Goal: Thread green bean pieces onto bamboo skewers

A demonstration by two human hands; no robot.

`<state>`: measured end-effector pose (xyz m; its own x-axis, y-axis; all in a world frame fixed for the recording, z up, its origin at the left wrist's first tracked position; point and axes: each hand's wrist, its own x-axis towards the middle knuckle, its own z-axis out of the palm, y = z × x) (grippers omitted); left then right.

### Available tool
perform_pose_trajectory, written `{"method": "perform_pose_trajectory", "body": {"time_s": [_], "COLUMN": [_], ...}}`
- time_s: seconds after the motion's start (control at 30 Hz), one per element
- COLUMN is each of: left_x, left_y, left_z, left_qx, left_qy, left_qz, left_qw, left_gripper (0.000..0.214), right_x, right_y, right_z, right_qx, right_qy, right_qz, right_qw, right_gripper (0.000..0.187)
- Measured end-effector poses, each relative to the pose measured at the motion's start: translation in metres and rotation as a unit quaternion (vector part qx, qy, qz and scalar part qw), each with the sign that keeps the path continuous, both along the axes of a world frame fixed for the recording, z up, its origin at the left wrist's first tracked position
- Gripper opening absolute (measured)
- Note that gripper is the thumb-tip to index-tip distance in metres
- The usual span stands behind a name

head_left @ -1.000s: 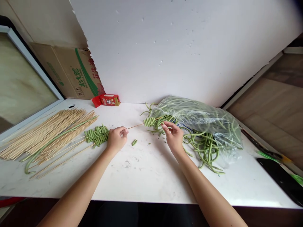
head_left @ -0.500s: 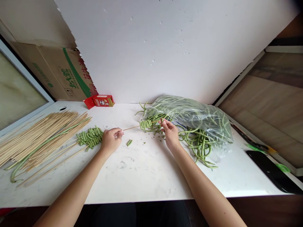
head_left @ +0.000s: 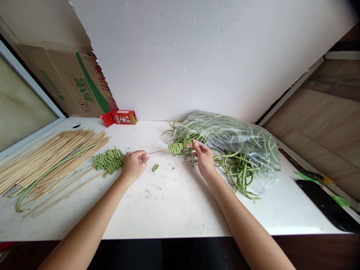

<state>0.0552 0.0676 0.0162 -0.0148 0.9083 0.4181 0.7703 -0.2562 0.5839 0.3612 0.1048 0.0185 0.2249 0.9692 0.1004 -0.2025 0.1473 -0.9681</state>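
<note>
My left hand pinches the near end of a thin bamboo skewer. Several short green bean pieces are threaded side by side on the far part of that skewer. My right hand is closed at the skewer's tip, its fingertips pinched on a green bean piece there. One loose cut bean piece lies on the white table between my hands. To the left of my left hand lie finished skewers loaded with bean pieces.
A clear plastic bag of long green beans lies right of my right hand. A pile of bare bamboo skewers covers the table's left side. A red carton and a cardboard box stand at the back. A black object lies far right.
My hands and the skewer stay nearly as they were; my right hand has closed in on the skewer's tip. The camera shifted slightly, so the scene slid left and back.
</note>
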Motion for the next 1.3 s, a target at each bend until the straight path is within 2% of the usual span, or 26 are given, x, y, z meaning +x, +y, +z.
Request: {"method": "perform_pose_trajectory", "body": {"time_s": [0.43,1.3], "left_x": [0.001,-0.0031], "left_y": [-0.0009,0.0004], "left_z": [0.0045,0.001], "left_qx": [-0.015,-0.002], "left_qy": [-0.011,0.008], "left_qz": [0.002,0.004], "left_qw": [1.0,1.0], "left_gripper": [0.025,0.026], "right_x": [-0.0002,0.0001], "right_y": [-0.0028,-0.0027], "right_z": [0.0019,0.0035], "right_qx": [0.0,0.016], "right_qy": [-0.025,-0.038], "right_qz": [0.004,-0.004], "right_qw": [1.0,0.999], "right_gripper": [0.059,0.056]}}
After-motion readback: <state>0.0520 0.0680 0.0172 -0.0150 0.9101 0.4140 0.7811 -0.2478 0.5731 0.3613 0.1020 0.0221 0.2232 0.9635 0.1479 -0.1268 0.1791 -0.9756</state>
